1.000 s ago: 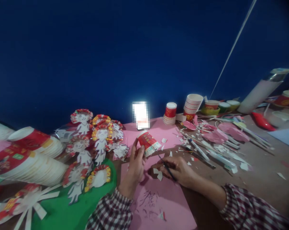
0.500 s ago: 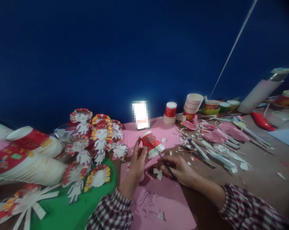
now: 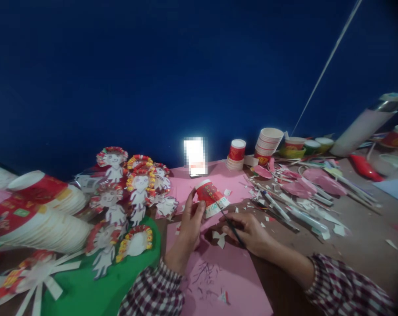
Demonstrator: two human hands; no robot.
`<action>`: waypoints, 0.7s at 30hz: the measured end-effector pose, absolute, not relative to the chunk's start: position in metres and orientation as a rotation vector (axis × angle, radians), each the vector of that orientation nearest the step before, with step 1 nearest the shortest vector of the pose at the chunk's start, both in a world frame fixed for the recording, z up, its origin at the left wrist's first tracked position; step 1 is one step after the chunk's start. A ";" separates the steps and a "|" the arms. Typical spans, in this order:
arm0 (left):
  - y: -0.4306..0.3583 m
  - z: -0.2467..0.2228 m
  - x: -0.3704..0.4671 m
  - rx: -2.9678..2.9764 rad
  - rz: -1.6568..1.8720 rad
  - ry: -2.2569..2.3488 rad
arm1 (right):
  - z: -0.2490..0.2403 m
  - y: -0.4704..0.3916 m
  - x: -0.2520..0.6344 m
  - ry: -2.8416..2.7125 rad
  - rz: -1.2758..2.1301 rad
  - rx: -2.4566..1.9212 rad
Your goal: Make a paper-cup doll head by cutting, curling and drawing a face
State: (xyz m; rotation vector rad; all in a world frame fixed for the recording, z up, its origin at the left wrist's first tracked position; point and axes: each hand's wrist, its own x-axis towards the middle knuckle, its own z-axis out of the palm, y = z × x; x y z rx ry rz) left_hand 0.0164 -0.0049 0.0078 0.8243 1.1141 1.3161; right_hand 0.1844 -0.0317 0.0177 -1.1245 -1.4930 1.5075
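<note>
Back wall [image 3: 153,66]: dark blue, behind a messy brown table [image 3: 360,267].
Paper dolls [image 3: 140,188]: a bunch on the left, with faces drawn on; these look done to me.
Red cup [image 3: 208,192]: seems partly done. It tips over, with green marks on the white part by its wide end. How much is left, I cannot tell.
Left hand [image 3: 189,221]: holds the cup, thumb in front, other fingers behind, so it sits between them.
Right hand [image 3: 251,235]: fingers pinch a thin dark stick [image 3: 234,230]. The cup is apart from these fingers, but near. The stick's tip is at the wide end; maybe it touches.
Pink paper [image 3: 232,281]: below the cup, with dark scribbles.
</note>
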 end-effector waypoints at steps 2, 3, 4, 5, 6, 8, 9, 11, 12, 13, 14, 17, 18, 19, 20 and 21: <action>-0.005 0.008 0.016 0.835 1.312 1.139 | 0.017 -0.031 0.184 -1.479 1.518 -1.123; -0.005 0.008 0.015 0.841 1.304 1.152 | 0.016 -0.031 0.184 -1.467 1.530 -1.120; -0.005 0.008 0.015 0.846 1.294 1.161 | 0.015 -0.031 0.184 -1.453 1.541 -1.117; -0.004 0.007 0.015 0.853 1.286 1.167 | 0.014 -0.031 0.184 -1.443 1.548 -1.115; -0.004 0.007 0.015 0.861 1.280 1.169 | 0.013 -0.030 0.184 -1.437 1.550 -1.116; -0.004 0.005 0.015 0.890 1.269 1.144 | 0.012 -0.030 0.184 -1.438 1.538 -1.124; -0.003 0.003 0.015 0.907 1.268 1.122 | 0.012 -0.030 0.184 -1.453 1.527 -1.127; -0.003 0.001 0.016 0.946 1.272 1.083 | 0.014 -0.030 0.184 -1.479 1.499 -1.129; -0.002 -0.001 0.016 0.968 1.275 1.077 | 0.015 -0.030 0.184 -1.487 1.487 -1.128; -0.002 -0.001 0.017 0.993 1.272 1.083 | 0.016 -0.030 0.184 -1.490 1.478 -1.127; -0.002 -0.002 0.017 1.014 1.265 1.093 | 0.018 -0.030 0.184 -1.485 1.477 -1.125; -0.002 0.000 0.017 1.046 1.245 1.098 | 0.021 -0.029 0.183 -1.461 1.480 -1.116; -0.002 0.000 0.017 1.051 1.237 1.099 | 0.021 -0.028 0.183 -1.457 1.472 -1.114; -0.002 0.001 0.016 1.056 1.231 1.104 | 0.022 -0.028 0.182 -1.455 1.460 -1.113; -0.002 0.001 0.016 1.061 1.228 1.113 | 0.022 -0.027 0.182 -1.454 1.449 -1.112; -0.002 0.002 0.016 1.064 1.227 1.122 | 0.023 -0.027 0.182 -1.451 1.442 -1.111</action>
